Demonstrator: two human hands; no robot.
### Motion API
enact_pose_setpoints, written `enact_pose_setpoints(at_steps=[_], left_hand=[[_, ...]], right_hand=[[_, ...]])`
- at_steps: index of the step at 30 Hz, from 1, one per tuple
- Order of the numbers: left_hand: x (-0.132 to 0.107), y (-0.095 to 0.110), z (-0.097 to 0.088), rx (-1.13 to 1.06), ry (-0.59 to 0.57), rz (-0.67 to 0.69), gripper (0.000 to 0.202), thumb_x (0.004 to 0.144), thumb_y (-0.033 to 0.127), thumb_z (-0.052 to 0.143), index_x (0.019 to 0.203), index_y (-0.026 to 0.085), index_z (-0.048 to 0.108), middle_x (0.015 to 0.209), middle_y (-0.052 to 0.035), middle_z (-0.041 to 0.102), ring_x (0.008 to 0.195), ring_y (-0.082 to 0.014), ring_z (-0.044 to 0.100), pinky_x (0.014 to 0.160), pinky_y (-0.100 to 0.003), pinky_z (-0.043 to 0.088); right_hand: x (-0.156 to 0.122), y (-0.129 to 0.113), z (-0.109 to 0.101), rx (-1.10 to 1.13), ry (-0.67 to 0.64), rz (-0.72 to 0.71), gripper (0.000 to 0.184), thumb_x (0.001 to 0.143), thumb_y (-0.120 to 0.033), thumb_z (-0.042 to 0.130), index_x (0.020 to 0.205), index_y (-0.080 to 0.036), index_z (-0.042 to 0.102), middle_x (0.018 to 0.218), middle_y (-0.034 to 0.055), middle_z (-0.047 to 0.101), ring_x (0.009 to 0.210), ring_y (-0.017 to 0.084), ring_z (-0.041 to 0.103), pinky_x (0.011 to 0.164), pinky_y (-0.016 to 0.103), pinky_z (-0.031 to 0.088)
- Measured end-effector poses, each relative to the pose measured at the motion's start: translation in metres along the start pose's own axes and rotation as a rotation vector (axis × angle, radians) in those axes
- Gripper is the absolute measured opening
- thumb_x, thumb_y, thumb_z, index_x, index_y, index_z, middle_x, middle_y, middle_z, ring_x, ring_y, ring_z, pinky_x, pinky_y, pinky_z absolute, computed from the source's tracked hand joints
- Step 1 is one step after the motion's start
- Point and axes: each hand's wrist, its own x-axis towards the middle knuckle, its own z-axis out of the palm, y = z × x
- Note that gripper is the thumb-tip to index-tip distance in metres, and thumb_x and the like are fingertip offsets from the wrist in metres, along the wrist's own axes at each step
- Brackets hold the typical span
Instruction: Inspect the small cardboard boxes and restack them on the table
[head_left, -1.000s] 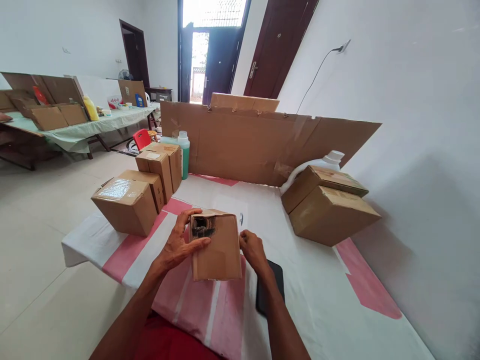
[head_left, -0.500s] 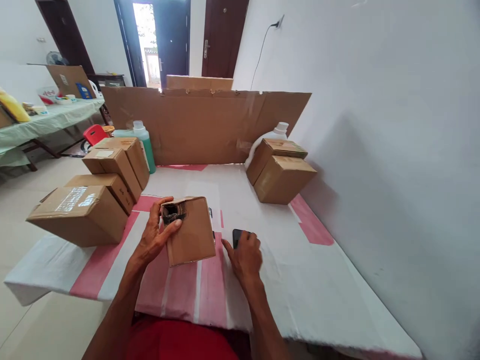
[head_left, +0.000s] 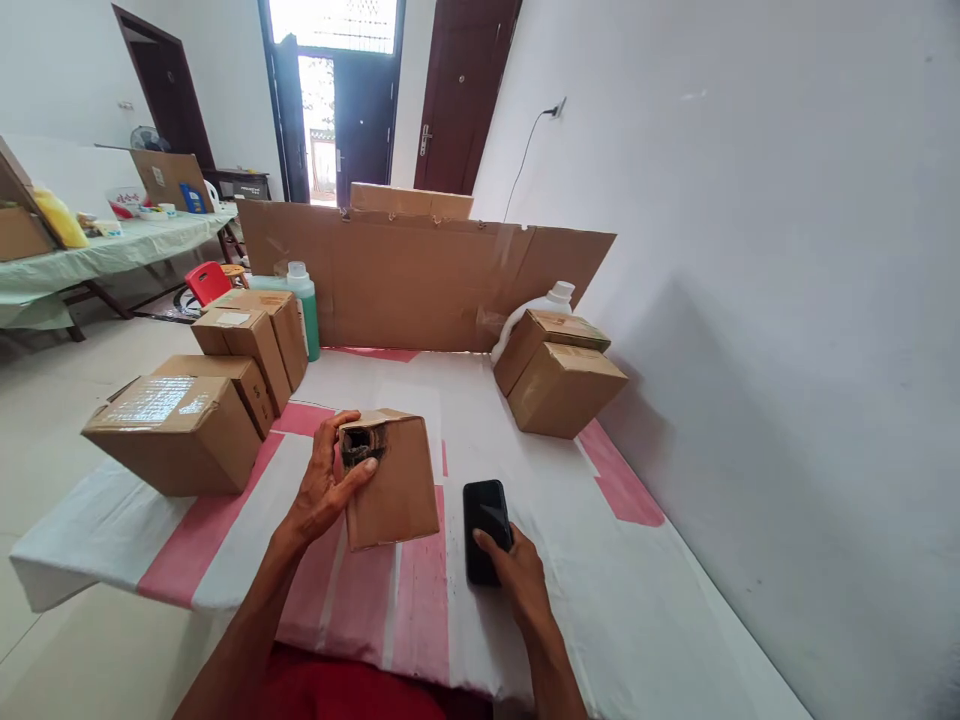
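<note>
My left hand (head_left: 334, 490) grips the left side of a small brown cardboard box (head_left: 397, 490), with the thumb on its front and the fingers at its upper left edge. A dark, ragged hole (head_left: 363, 445) is in the box's upper left corner; what lies inside it cannot be made out. To the right, my right hand (head_left: 517, 570) holds a black smartphone (head_left: 486, 510), thumb across its dark face and the other fingers mostly hidden at its right edge. The phone is over the white and pink tablecloth (head_left: 600, 600), apart from the box.
Several cardboard boxes (head_left: 176, 430) stand along the table's left side, beside a green liquid bottle (head_left: 307, 315). Two boxes (head_left: 566, 385) and a white jug (head_left: 536, 305) are at the right back. A cardboard panel (head_left: 420, 280) crosses the far edge; a wall (head_left: 787, 350) borders the right.
My right hand has gone from lying over the smartphone to holding it by its lower right part. The phone now shows more fully. My left hand still holds the box, and the view has shifted.
</note>
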Motion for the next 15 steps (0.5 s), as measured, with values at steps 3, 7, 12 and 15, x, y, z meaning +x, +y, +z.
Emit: enact_pose_setpoints(at_steps=[3,7,12,15], left_hand=[[-0.002,0.001,0.001,0.016,-0.008,0.016,0.058,0.091,0.048,0.064,0.142,0.028,0.044,0.145,-0.0105,0.050,0.134,-0.0319,0.048,0.113,-0.048,0.036],[-0.003,0.001,0.003,0.026,-0.013,0.051,0.058,0.091,0.045,0.065,0.142,0.028,0.044,0.146,-0.0100,0.049,0.136,-0.0318,0.046,0.115,-0.048,0.035],[-0.006,0.005,0.005,0.045,-0.012,0.091,0.057,0.091,0.042,0.066,0.141,0.028,0.044,0.146,-0.0103,0.049,0.138,-0.0317,0.046,0.116,-0.049,0.034],[-0.009,0.007,0.006,0.044,-0.005,0.113,0.056,0.091,0.042,0.067,0.140,0.029,0.045,0.147,-0.0102,0.049,0.140,-0.0313,0.044,0.119,-0.051,0.032]], right_hand=[[-0.023,0.000,-0.012,0.462,-0.076,0.056,0.056,0.077,-0.054,0.070,0.116,-0.014,0.064,0.110,0.0119,0.079,0.098,0.030,0.076,0.085,0.041,0.060],[-0.061,-0.028,-0.042,1.103,-0.166,0.189,0.067,0.069,-0.040,0.091,0.125,-0.018,0.064,0.124,0.0110,0.076,0.103,0.030,0.076,0.089,0.045,0.062],[-0.090,-0.093,-0.047,1.324,-0.483,0.195,0.054,0.074,-0.057,0.085,0.109,-0.017,0.077,0.108,0.0130,0.080,0.085,0.026,0.076,0.073,0.038,0.064],[-0.102,-0.130,-0.022,1.379,-0.821,0.151,0.060,0.086,-0.067,0.068,0.112,-0.013,0.078,0.106,0.0157,0.080,0.084,0.027,0.076,0.076,0.041,0.062]])
